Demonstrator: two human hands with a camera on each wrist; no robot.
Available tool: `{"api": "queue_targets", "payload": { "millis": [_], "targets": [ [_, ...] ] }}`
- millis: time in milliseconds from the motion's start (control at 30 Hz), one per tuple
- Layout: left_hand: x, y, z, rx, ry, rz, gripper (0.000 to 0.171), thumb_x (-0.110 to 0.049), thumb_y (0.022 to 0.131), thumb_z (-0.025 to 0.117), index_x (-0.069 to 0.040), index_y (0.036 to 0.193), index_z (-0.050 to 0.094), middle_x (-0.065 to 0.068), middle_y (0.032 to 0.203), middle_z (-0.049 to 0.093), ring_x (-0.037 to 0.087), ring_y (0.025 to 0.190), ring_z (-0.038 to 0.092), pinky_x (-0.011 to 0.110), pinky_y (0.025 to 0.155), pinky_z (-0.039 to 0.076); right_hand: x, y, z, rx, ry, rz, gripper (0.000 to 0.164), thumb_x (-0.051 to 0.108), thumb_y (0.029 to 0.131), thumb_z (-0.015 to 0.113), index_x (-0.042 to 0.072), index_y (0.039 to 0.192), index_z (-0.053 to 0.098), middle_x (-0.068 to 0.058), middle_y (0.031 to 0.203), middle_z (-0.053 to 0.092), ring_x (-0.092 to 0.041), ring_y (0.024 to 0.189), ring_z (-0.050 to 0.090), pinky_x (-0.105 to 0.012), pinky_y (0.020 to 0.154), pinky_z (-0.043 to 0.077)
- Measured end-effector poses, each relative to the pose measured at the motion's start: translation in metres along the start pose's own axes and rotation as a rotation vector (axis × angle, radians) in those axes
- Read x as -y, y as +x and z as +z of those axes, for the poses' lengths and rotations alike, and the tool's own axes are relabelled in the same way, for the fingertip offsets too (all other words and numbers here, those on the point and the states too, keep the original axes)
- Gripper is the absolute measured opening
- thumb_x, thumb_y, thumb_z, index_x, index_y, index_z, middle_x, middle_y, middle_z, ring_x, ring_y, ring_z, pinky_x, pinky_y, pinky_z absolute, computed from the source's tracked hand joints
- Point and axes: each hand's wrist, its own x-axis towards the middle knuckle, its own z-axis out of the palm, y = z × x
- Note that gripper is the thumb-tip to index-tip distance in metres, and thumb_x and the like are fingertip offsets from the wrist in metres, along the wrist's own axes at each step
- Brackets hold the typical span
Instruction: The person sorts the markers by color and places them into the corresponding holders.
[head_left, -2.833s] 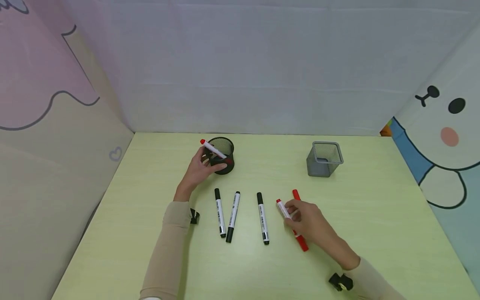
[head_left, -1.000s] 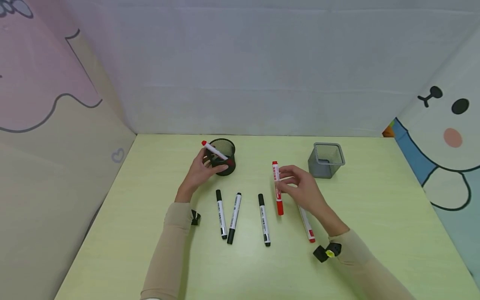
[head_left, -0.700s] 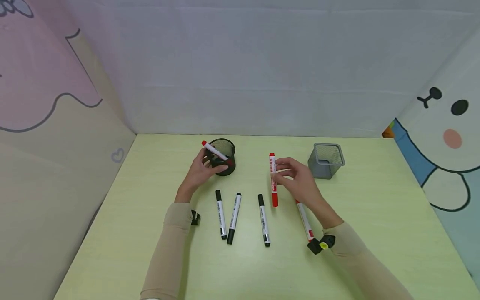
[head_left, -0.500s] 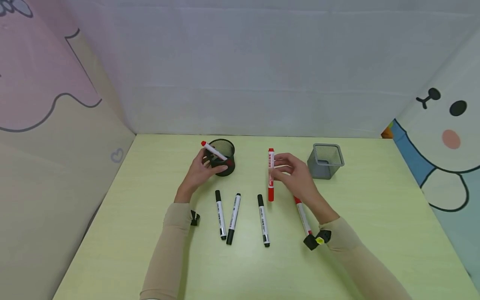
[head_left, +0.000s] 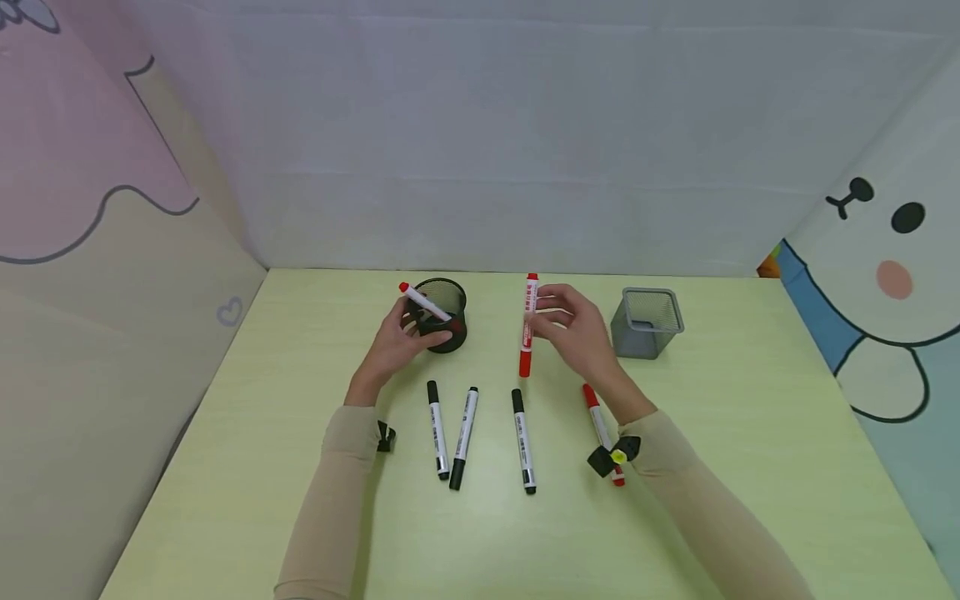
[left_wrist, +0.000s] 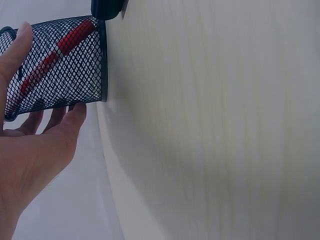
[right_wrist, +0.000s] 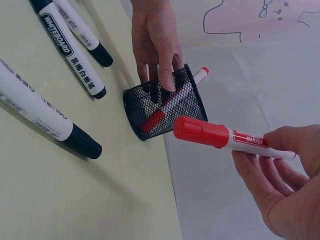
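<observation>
A black mesh pen cup (head_left: 454, 332) stands at the back left of the table, a red whiteboard marker (head_left: 424, 301) leaning inside it with its cap end down. My left hand (head_left: 393, 346) grips the cup's near side, thumb and fingers curled round the mesh (left_wrist: 60, 70). Between the thumb and fingers of my right hand (head_left: 577, 333) a second red marker (head_left: 527, 317) is pinched above the table, its red cap pointing down. In the right wrist view that marker (right_wrist: 240, 140) shows its "whiteboard marker" print, and the cup (right_wrist: 165, 107) lies just beyond it.
Three black markers (head_left: 438, 429) lie on the table's middle. Another red marker (head_left: 596, 417) lies partly under my right wrist and its camera. A grey square mesh holder (head_left: 647, 325) stands at the back right. A wall sheet borders the table's back edge (head_left: 337, 269).
My right hand has lifted one red marker from the table and carried it up and left toward the cup. My left hand keeps its grip on the cup.
</observation>
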Motion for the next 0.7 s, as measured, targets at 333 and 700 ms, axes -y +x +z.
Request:
{"api": "queue_targets", "payload": {
  "millis": [333, 700],
  "targets": [
    [-0.001, 0.001, 0.000, 0.003, 0.002, 0.009, 0.095, -0.023, 0.085, 0.088, -0.017, 0.159, 0.029, 0.012, 0.160, 0.034, 0.035, 0.151, 0.030, 0.044, 0.119, 0.036, 0.004, 0.014, 0.007, -0.018, 0.051, -0.023, 0.042, 0.011, 0.097, 0.072, 0.005, 0.136, 0.056, -0.015, 0.126, 0.065, -0.028, 0.112, 0.069, -0.031, 0.089, 0.059],
    [0.000, 0.001, 0.000, -0.006, 0.013, 0.014, 0.096, -0.022, 0.084, 0.088, -0.018, 0.160, 0.028, 0.012, 0.161, 0.034, 0.035, 0.151, 0.030, 0.045, 0.119, 0.036, 0.007, 0.031, 0.020, -0.002, 0.148, -0.132, 0.044, 0.008, 0.097, 0.072, 0.002, 0.137, 0.054, -0.017, 0.126, 0.064, -0.030, 0.111, 0.069, -0.032, 0.089, 0.060]
  ]
}}
